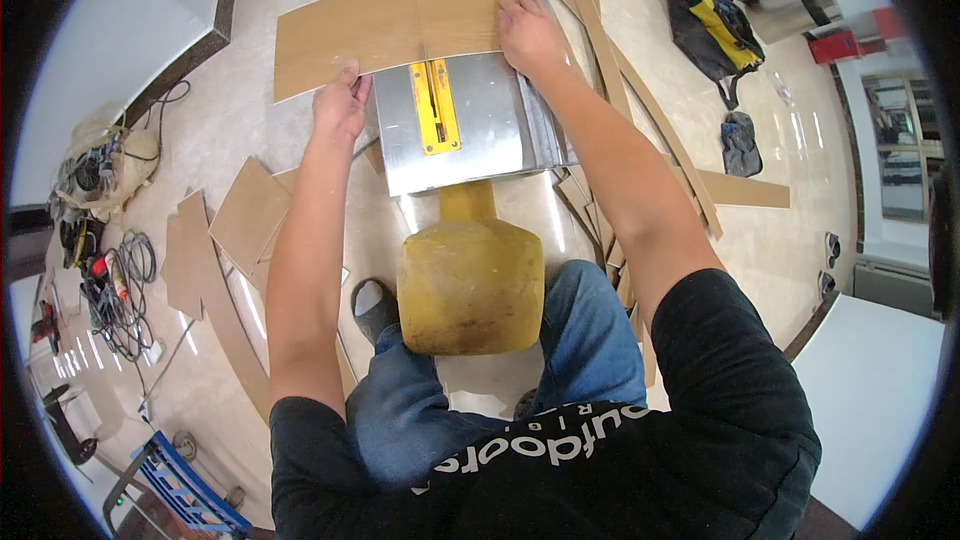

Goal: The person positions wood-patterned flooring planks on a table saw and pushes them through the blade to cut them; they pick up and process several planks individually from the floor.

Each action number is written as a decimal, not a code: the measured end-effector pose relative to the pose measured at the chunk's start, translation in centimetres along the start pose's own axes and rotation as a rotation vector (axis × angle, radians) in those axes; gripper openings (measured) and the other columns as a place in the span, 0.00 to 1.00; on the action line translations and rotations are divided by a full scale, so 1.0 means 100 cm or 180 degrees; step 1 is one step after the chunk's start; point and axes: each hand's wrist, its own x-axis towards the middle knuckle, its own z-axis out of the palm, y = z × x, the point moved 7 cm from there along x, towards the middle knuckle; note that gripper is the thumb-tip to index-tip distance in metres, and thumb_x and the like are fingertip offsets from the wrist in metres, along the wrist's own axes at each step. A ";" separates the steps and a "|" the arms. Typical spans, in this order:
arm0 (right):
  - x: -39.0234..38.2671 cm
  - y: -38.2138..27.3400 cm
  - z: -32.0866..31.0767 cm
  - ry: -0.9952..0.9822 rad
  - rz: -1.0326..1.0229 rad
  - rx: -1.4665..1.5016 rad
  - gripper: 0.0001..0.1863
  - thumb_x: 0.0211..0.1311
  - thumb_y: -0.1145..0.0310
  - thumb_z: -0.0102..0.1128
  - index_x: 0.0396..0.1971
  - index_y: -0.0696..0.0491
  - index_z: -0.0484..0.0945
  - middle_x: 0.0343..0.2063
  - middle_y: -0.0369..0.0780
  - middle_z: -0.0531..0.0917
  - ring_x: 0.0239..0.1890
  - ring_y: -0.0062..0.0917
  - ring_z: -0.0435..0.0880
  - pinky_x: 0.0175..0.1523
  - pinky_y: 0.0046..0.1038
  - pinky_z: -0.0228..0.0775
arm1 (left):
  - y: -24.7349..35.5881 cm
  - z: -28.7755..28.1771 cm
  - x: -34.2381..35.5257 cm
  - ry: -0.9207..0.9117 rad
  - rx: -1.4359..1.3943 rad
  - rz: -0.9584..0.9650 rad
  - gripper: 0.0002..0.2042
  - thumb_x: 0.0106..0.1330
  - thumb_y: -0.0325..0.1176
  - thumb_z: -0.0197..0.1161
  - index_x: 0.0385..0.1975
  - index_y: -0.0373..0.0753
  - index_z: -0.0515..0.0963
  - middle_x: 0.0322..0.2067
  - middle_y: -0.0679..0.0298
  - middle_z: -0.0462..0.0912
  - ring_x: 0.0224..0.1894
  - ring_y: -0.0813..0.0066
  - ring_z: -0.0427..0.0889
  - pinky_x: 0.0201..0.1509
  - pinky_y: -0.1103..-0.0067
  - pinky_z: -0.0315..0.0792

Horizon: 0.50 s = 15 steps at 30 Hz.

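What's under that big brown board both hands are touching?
A silver metal table, showing past the brown board's near and far edges. A yellow slotted plate reaches the board's near edge; whether it continues underneath is covered up.

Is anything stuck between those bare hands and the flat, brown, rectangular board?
Nothing visible is. The left hand touches the near edge of the flat, brown, rectangular board, and the right hand touches its right end.
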 end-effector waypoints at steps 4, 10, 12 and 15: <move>-0.003 -0.012 0.005 -0.0819 -0.0248 -0.0091 0.17 0.73 0.61 0.47 0.49 0.50 0.83 0.52 0.43 0.83 0.62 0.42 0.75 0.68 0.39 0.66 | 0.003 -0.011 -0.001 0.0009 -0.0028 -0.0036 0.16 0.73 0.25 0.62 0.58 0.41 0.72 0.51 0.62 0.79 0.52 0.70 0.80 0.61 0.73 0.78; -0.005 0.005 0.010 -0.0256 0.0058 0.0212 0.16 0.72 0.63 0.48 0.49 0.52 0.83 0.52 0.47 0.82 0.62 0.44 0.75 0.68 0.41 0.66 | -0.003 -0.005 -0.001 -0.0077 -0.0061 -0.0079 0.15 0.74 0.25 0.61 0.57 0.40 0.72 0.50 0.63 0.80 0.52 0.71 0.81 0.60 0.75 0.79; -0.010 0.003 0.009 -0.0356 0.0055 0.0310 0.16 0.72 0.63 0.49 0.49 0.53 0.82 0.52 0.47 0.82 0.62 0.45 0.75 0.68 0.41 0.67 | -0.004 -0.006 -0.009 -0.0041 0.0059 -0.0048 0.15 0.74 0.25 0.61 0.58 0.40 0.72 0.50 0.63 0.80 0.51 0.70 0.81 0.59 0.75 0.80; -0.007 -0.004 0.010 -0.0559 0.0018 0.0387 0.17 0.72 0.64 0.49 0.52 0.52 0.81 0.55 0.48 0.81 0.62 0.45 0.75 0.68 0.41 0.67 | 0.000 -0.012 -0.006 -0.0095 -0.0023 -0.0023 0.15 0.74 0.26 0.61 0.58 0.40 0.71 0.51 0.63 0.80 0.52 0.69 0.82 0.59 0.75 0.80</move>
